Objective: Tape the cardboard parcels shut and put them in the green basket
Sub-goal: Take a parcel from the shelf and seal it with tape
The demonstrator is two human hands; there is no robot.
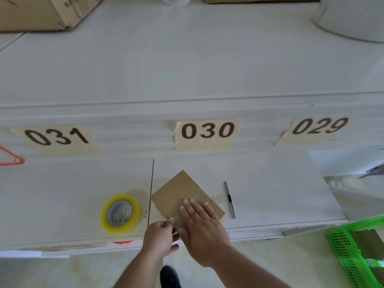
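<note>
a flat cardboard parcel lies turned like a diamond at the near edge of a white table, just below the label reading 030. the right hand lies flat on its near right half, fingers straight and together, pressing down what looks like a strip of clear tape with faint ribbed glints beside the fingertips. the left hand pinches the parcel's near corner between thumb and fingers, apparently holding it steady or folding the tape's end over the edge; which of the two cannot be told.

the step in hand seems to be smoothing the tape. done well, it calls for the flat palm to sweep from the middle outward so no bubbles stay, while the pinching hand keeps the parcel from sliding on the slick top, and the loose end gets wrapped snugly over the edge.

the cardboard is matt brown, thin and stiff, with sharp corners. to its left, near but apart, a roll of tape lies flat, yellowish and glossy around a grey printed core. to the right, a slim metal utility knife lies lengthwise, and small scraps of clear film lie between it and the parcel. at the near right, below the table, a bright green basket shows slotted plastic walls, with something brown inside. tan labels 031 and 029 flank the middle one.
</note>
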